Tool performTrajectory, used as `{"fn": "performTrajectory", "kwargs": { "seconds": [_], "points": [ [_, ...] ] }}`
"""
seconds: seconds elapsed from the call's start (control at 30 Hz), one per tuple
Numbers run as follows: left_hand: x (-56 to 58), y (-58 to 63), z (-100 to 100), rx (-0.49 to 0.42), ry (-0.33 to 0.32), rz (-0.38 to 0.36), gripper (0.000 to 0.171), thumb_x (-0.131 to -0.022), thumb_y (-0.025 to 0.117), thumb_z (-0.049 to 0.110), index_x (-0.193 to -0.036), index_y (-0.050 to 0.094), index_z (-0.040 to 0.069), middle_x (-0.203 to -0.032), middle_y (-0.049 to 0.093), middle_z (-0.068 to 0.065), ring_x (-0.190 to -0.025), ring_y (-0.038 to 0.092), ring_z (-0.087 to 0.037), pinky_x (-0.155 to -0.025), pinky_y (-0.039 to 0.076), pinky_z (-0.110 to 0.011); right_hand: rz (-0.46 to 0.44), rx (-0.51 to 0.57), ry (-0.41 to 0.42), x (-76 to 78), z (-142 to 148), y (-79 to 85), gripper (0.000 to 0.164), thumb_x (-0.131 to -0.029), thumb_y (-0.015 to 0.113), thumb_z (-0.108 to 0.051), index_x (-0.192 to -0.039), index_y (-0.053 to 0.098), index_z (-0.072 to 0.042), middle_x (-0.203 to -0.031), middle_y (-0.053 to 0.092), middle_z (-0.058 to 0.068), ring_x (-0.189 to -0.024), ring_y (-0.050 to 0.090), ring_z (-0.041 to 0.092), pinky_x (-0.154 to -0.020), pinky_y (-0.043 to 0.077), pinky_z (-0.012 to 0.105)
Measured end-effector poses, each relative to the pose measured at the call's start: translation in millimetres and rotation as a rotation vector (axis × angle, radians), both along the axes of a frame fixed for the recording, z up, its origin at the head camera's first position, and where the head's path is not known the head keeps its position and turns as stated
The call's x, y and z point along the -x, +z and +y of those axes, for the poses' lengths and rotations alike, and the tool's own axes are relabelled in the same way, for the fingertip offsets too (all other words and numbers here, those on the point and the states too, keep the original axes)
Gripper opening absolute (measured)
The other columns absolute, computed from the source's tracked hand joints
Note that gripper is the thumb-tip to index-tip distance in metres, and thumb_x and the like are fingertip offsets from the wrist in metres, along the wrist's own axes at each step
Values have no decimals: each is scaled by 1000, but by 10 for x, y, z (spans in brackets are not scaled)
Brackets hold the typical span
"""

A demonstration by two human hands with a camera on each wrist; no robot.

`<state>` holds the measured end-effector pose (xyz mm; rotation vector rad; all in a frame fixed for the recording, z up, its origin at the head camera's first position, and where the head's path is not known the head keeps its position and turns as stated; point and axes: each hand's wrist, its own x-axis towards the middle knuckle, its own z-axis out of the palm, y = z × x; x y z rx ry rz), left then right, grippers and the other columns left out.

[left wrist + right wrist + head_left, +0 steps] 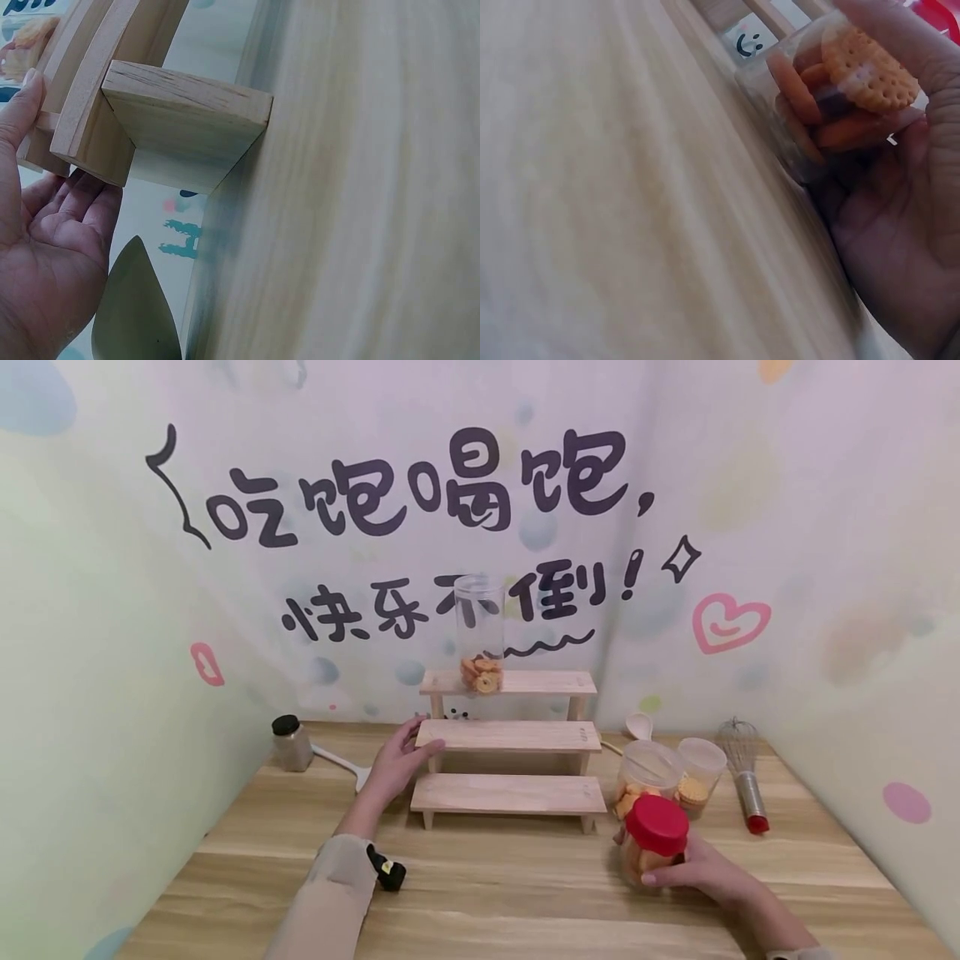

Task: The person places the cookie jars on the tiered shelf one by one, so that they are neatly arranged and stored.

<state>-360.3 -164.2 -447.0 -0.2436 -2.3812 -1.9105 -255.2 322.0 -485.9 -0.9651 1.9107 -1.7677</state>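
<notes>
A three-step wooden shelf point(510, 793) stands on the table, and my left hand point(401, 760) grips the left end of its middle board point(510, 735). In the left wrist view, the thumb lies on one side of the board's end point(90, 150) and the fingers on the other. Round crackers point(874, 71) fill the clear jar point(641, 860) that my right hand point(697, 868) holds by its side, low over the table. The jar wears a red lid point(657, 824). On the top step sits a tall clear jar point(480, 635) with some cookies at its bottom.
Two clear containers of crackers, a wide one point(651, 768) and a narrower one point(701, 768), stand behind my right hand. A whisk point(746, 777) lies at the right, a white spoon point(639, 727) behind. A black-capped jar point(292, 745) and white utensil point(341, 760) are at left.
</notes>
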Motion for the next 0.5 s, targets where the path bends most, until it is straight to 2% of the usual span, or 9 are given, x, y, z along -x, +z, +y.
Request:
{"fn": "performTrajectory", "kwargs": {
  "seconds": [0.1, 0.23, 0.33, 0.5],
  "points": [
    [16, 6, -8, 3, -2, 10, 89, -85, 79, 49, -156, 37, 15, -156, 38, -13, -136, 48, -35, -109, 43, -47, 2, -19, 7, 18, 18, 19, 67, -92, 62, 5, -150, 29, 5, -146, 43, 29, -128, 49, 20, -107, 38, 25],
    [22, 1, -8, -17, -17, 10, 87, -86, 79, 45, -156, 37, 13, -156, 38, -15, -136, 48, -36, -110, 43, -47, -43, -83, -63, -13, 101, 29, 64, -90, 67, 2, -147, 40, -3, -141, 54, 14, -124, 52, 10, -103, 38, 20],
    [21, -8, -3, -27, -26, 8, 86, -87, 79, 42, -156, 36, 12, -156, 38, -15, -137, 47, -35, -110, 43, -46, -79, -120, -87, -31, 154, 32, 59, -89, 68, 1, -144, 45, -5, -136, 58, 6, -123, 53, 9, -102, 38, 20],
    [16, -9, -5, -18, -14, 9, 87, -86, 79, 45, -155, 37, 14, -155, 39, -13, -136, 49, -34, -109, 43, -45, -123, -160, -100, -38, 183, 46, 62, -90, 67, -3, -146, 39, -4, -139, 55, 4, -125, 51, 8, -102, 39, 20]
  ]
}}
